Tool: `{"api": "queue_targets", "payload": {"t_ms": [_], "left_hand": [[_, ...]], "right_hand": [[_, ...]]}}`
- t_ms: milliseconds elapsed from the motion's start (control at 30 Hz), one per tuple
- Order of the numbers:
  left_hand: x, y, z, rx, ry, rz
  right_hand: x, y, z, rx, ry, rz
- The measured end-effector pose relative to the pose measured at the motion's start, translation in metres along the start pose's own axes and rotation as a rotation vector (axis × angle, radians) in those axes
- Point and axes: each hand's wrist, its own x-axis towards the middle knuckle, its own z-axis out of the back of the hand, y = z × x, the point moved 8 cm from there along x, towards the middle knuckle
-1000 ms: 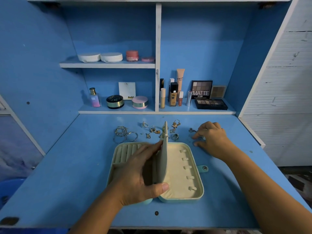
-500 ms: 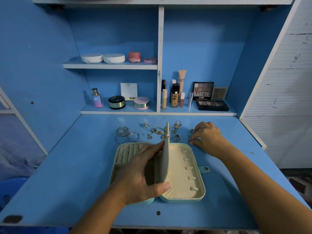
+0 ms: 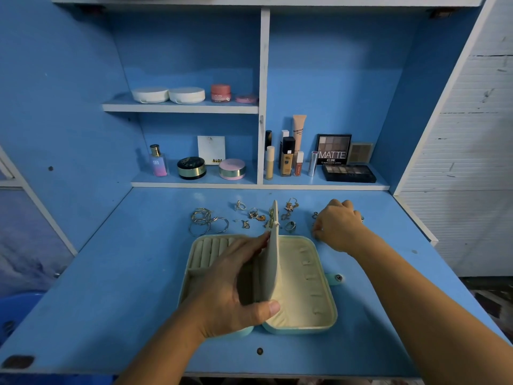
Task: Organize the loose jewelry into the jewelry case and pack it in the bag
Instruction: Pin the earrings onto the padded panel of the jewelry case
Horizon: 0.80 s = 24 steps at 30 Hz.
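Many small, light, snag-prone pieces of loose jewelry (image 3: 254, 213) lie between the open jewelry case (image 3: 305, 307), at the middle of the desk (image 3: 116, 273), and its back edge; each likely needs a fingertip pinch. Holding the case's soft flap (image 3: 273, 262) upright, the left hand (image 3: 233, 290) grips it, while the right hand (image 3: 337, 227) curls over pieces nearer the right edge, and I cannot tell whether it holds one. Tangled hoops (image 3: 206, 222) lie toward the left edge.

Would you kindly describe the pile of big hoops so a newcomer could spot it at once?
On the blue desk, look just behind the far left corner of the open case. The hoops lie there in an overlapping silver pile, far larger and plainer than the small rings and charms to their right.
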Motion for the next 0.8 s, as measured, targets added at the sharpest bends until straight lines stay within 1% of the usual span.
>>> {"api": "queue_targets", "payload": {"t_ms": [133, 200, 233, 300, 333, 367, 400, 467, 533, 633, 800], "left_hand": [[0.0, -0.001, 0.001, -0.011, -0.006, -0.002], [0.0, -0.001, 0.0, -0.012, -0.004, 0.001], [0.0, 0.0, 0.0, -0.016, -0.002, 0.005], [0.0, 0.0, 0.0, -0.019, 0.0, 0.01], [0.0, -0.001, 0.0, -0.015, 0.0, 0.01], [0.0, -0.001, 0.0, -0.012, -0.001, 0.01], [0.0, -0.001, 0.0, -0.014, -0.003, 0.009], [0.0, -0.001, 0.001, -0.02, -0.017, 0.006], [-0.001, -0.003, 0.001, -0.019, -0.026, 0.001], [-0.001, -0.003, 0.002, -0.029, -0.033, -0.001], [-0.001, -0.002, 0.002, -0.038, -0.026, 0.005]], "right_hand": [[-0.005, 0.001, -0.009, -0.064, -0.024, -0.046], [-0.015, 0.003, -0.006, -0.053, -0.096, -0.033], [-0.023, 0.004, 0.001, 0.023, -0.155, -0.025], [-0.041, 0.012, 0.017, 0.295, -0.234, 0.028], [-0.051, 0.02, 0.022, 0.408, -0.224, 0.077], [-0.061, 0.031, 0.024, 0.462, -0.186, 0.124], [-0.07, 0.042, 0.022, 0.463, -0.142, 0.164], [-0.079, 0.056, 0.011, 0.385, -0.108, 0.21], [-0.082, 0.056, 0.001, 0.334, -0.106, 0.192], [-0.082, 0.046, -0.003, 0.324, -0.112, 0.143], [-0.084, 0.044, 0.003, 0.3, -0.085, 0.169]]}}
